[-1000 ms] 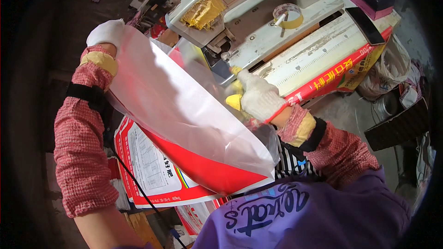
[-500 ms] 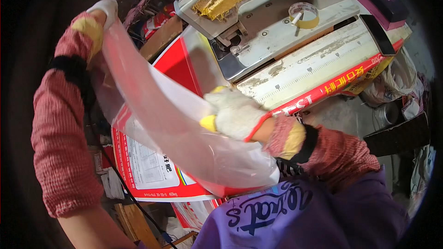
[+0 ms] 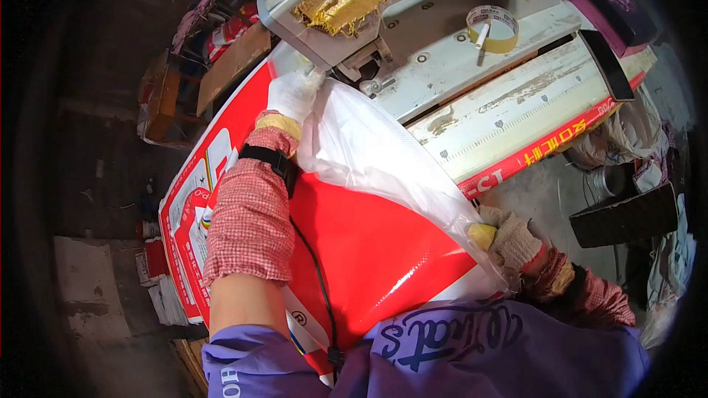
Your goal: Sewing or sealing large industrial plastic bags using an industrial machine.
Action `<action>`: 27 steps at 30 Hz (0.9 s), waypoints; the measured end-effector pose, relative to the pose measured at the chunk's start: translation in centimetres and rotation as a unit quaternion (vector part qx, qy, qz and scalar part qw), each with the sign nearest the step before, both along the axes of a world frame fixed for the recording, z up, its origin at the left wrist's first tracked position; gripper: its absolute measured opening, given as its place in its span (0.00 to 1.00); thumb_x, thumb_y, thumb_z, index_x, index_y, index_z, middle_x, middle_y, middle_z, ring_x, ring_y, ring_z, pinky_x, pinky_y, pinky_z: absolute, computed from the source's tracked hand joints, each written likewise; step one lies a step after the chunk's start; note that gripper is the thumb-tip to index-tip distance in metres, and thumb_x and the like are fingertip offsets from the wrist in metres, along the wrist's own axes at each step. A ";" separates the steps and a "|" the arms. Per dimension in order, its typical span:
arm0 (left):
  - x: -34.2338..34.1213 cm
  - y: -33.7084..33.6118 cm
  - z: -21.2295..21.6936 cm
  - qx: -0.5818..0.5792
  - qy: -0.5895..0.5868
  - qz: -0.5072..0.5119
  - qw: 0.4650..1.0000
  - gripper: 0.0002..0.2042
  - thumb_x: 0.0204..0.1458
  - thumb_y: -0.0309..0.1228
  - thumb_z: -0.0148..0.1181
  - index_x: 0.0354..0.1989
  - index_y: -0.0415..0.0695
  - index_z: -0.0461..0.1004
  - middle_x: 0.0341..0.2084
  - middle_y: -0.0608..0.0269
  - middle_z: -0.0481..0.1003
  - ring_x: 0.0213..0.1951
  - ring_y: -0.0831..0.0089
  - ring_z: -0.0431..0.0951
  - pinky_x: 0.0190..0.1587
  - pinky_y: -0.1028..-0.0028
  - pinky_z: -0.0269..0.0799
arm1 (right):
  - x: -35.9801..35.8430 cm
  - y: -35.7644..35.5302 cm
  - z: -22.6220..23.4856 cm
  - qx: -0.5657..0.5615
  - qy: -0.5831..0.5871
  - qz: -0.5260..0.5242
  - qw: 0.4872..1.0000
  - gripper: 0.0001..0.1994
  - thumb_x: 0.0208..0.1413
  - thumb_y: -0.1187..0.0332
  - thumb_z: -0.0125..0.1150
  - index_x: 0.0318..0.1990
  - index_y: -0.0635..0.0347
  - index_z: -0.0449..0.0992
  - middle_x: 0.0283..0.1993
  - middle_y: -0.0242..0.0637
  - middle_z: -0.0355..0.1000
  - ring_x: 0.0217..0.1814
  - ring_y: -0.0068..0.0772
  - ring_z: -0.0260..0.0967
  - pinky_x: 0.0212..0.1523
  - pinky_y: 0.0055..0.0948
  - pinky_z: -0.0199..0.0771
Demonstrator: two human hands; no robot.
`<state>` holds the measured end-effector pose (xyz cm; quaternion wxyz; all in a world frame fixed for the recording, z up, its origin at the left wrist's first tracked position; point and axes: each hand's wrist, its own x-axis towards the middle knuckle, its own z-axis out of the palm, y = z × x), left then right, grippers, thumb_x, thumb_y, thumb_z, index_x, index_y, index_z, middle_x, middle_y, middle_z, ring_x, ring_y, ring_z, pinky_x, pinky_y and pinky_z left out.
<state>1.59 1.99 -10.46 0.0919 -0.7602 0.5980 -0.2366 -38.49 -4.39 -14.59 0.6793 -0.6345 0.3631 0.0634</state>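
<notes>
A large red and white printed sack point(image 3: 369, 239) lies across my lap and up to the sewing machine point(image 3: 354, 48). A translucent plastic liner point(image 3: 369, 136) shows along its open mouth, folded over the upper edge. My left hand point(image 3: 295, 92), in a white glove, is closed on the mouth's far left corner, close beside the machine's needle area; its fingertips are partly hidden. At the near right end of the same edge, my right hand point(image 3: 509, 239), gloved with a yellow thumb tip, pinches the liner and sack. Between both hands the edge runs slantwise and fairly taut.
A tape roll point(image 3: 493, 28) with a white stick in it rests on the machine bed. A dark phone-like slab point(image 3: 606, 65) lies at the bed's right end. Beyond are a purple and black box point(image 3: 608, 4), a dark block point(image 3: 623, 215) and a cardboard piece point(image 3: 234, 66) at left.
My left hand has come down and right from the upper left, bringing the liner to the machine. My right hand has moved right and nearer me. The sack's red face now lies spread out.
</notes>
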 end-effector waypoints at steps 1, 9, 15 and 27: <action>0.2 0.2 0.0 -0.036 0.004 -0.037 0.999 0.08 0.46 0.32 0.47 0.32 0.52 0.71 0.26 0.63 0.72 0.27 0.62 0.74 0.28 0.66 0.70 | 0.1 0.0 0.0 0.000 0.001 0.003 1.000 0.12 0.48 0.67 0.54 0.40 0.57 0.73 0.24 0.39 0.71 0.26 0.26 0.68 0.26 0.24 0.66; 1.3 0.3 0.1 -0.001 0.110 -0.025 0.994 0.06 0.40 0.29 0.51 0.24 0.51 0.75 0.24 0.62 0.72 0.28 0.62 0.73 0.29 0.67 0.69 | 0.3 1.3 2.2 -0.259 -0.183 0.060 0.946 0.06 0.46 0.72 0.56 0.33 0.61 0.74 0.22 0.47 0.69 0.19 0.37 0.68 0.22 0.26 0.67; -5.1 0.1 5.2 0.179 0.198 0.151 0.952 0.10 0.49 0.33 0.45 0.34 0.49 0.73 0.29 0.54 0.73 0.33 0.58 0.74 0.36 0.63 0.69 | -0.5 1.1 2.5 -0.381 -0.069 0.182 0.904 0.11 0.53 0.64 0.49 0.33 0.60 0.74 0.19 0.42 0.69 0.19 0.38 0.69 0.21 0.31 0.68; 7.8 -4.7 7.0 0.066 0.005 0.146 0.987 0.12 0.47 0.32 0.48 0.39 0.45 0.72 0.37 0.52 0.73 0.37 0.57 0.75 0.38 0.63 0.70 | 14.8 0.7 -1.3 -0.447 -0.345 0.077 0.822 0.07 0.44 0.70 0.49 0.28 0.60 0.74 0.16 0.40 0.67 0.19 0.43 0.67 0.19 0.40 0.64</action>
